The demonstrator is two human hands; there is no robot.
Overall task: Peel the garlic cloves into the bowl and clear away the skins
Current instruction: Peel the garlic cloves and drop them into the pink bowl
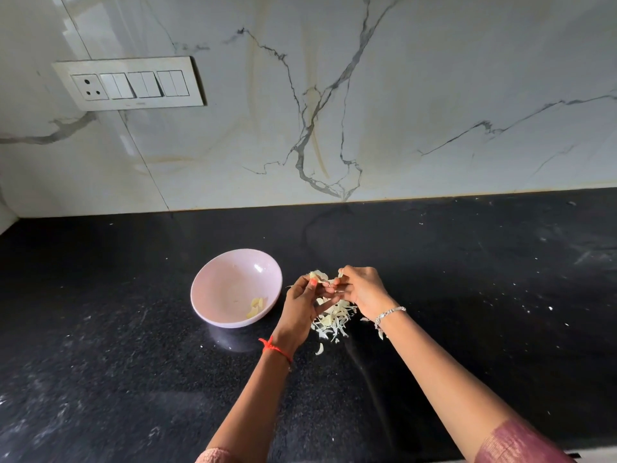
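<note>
Together, the left hand point(300, 305) and right hand point(364, 290) are pinching a garlic clove point(317, 275) in curled fingers point(345, 278), while the pink bowl point(220, 279) left of them is holding peeled cloves point(256, 307).

A black, speckled surface point(100, 362) runs up to a white marble wall point(434, 95) veined in grey. On the wall's left sits a switch plate point(128, 83) with one socket point(90, 87).

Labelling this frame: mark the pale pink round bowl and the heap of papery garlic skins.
Pale pink round bowl point(227, 282): head view, bare inner wall.
Heap of papery garlic skins point(335, 320): head view, heap's middle.
</note>
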